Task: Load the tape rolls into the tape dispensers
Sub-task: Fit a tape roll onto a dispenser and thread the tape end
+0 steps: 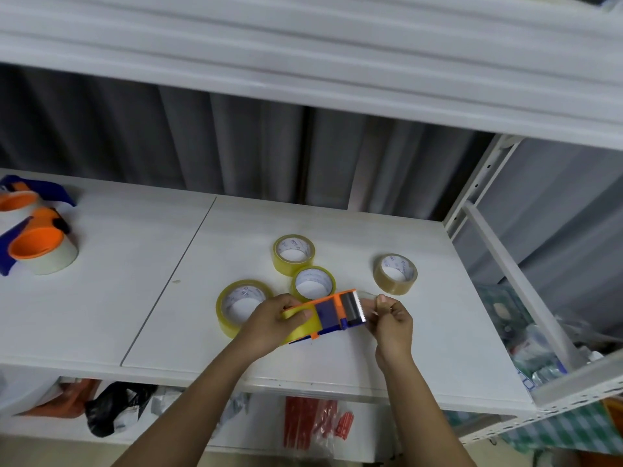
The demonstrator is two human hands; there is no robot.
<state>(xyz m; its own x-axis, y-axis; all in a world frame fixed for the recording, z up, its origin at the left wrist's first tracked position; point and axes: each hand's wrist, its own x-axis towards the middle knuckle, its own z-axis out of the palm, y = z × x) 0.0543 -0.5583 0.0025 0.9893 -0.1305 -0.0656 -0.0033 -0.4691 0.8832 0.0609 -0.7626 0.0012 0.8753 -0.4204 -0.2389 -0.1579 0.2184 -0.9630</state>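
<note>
At the far left edge of the white laminate shelf board (pixel 141 251) lie two orange-and-blue plastic tape dispensers already carrying pale rolls (pixel 37 237), well apart from the work. Toward the middle, a large yellow-tinted clear tape roll (pixel 236 306) lies flat, partly hidden behind the left hand (pixel 269 323), which grips the yellow roll seated in the orange-and-blue handheld tape dispenser (pixel 332 313). That dispenser's long axis runs left to right, tilted a little upward toward its serrated blade end on the right. Just past the blade, the right hand (pixel 392 320) pinches what looks like the clear tape's free end (pixel 369 299), so the pull would run rightward, along the dispenser's axis and away from the left hand. Behind the dispenser two smaller yellow rolls (pixel 303 264) touch each other; a brownish roll (pixel 395 274) lies apart nearer the right edge. A grey curtain (pixel 236 146) hangs behind the shelf, with bags on the shelf below.
</note>
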